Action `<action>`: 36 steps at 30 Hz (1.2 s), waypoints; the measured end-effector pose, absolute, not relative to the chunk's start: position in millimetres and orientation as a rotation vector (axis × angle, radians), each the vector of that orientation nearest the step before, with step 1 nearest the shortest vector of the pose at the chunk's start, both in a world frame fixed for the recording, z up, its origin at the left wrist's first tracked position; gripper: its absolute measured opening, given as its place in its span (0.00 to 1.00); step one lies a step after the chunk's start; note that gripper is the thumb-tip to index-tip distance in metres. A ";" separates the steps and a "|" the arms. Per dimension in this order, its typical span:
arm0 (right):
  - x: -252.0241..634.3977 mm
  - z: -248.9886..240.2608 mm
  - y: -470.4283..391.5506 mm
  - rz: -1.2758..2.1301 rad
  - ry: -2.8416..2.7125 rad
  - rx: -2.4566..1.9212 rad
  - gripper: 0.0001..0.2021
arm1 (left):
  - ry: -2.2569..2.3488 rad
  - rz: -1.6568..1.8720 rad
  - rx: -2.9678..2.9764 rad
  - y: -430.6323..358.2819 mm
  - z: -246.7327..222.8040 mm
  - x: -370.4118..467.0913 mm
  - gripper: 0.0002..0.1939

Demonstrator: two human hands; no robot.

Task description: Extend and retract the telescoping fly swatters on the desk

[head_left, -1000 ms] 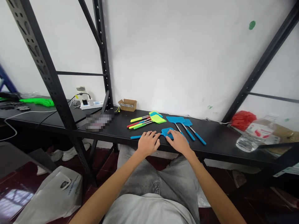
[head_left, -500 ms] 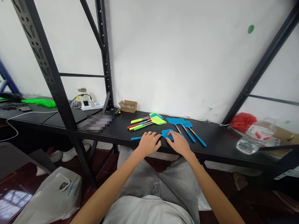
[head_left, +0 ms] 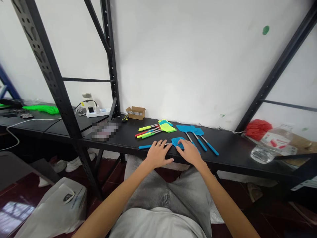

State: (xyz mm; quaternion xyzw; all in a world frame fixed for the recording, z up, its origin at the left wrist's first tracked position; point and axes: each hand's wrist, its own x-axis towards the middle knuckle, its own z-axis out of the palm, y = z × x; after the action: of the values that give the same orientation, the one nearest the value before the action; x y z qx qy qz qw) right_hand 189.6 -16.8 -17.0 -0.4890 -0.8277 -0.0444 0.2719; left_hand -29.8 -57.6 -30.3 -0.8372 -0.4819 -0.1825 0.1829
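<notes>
In the head view, a blue fly swatter (head_left: 145,146) lies lengthwise along the front of the black shelf, its handle pointing left. My left hand (head_left: 158,153) is over its thin shaft, fingers spread and thumb stretched out to the right. My right hand (head_left: 191,152) has its fingers curled onto the swatter's blue mesh head (head_left: 175,142), thumb at the near edge; part of the head is hidden. Behind my right hand lie several blue fly swatters (head_left: 186,128), handles toward me. Beyond my left hand is a group of yellow, green and red-handled fly swatters (head_left: 167,127).
A small open cardboard box (head_left: 136,113) and a yellow-black cutter (head_left: 125,118) stand by the left upright. A power strip (head_left: 98,112) is farther left. To the right are a plastic bottle (head_left: 271,145) and a red bag (head_left: 258,129). The shelf edge (head_left: 111,145) runs before my lap.
My left hand's fingers have spread, and its thumb has moved away from the swatter toward me, showing more of the shaft. My right hand stays on the head.
</notes>
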 end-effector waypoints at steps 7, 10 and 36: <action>188.9 -17.7 -17.4 -0.143 -2.229 -1.306 0.15 | -1.383 -0.498 -2.368 -57.1 -30.7 -29.1 0.38; 189.1 -18.0 -16.9 -0.152 -2.230 -1.314 0.18 | -1.368 -0.507 -2.360 -56.7 -31.5 -29.1 0.38; 188.2 -17.3 -19.1 -0.157 -2.233 -1.314 0.19 | -1.362 -0.541 -2.371 -56.2 -32.5 -29.9 0.37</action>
State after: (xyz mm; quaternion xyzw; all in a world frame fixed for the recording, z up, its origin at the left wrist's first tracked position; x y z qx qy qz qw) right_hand 188.2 -19.1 -17.3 -0.4876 -0.8283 -0.0583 0.2696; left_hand -29.9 -56.2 -32.5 -0.8373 -0.4810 -0.1910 0.1763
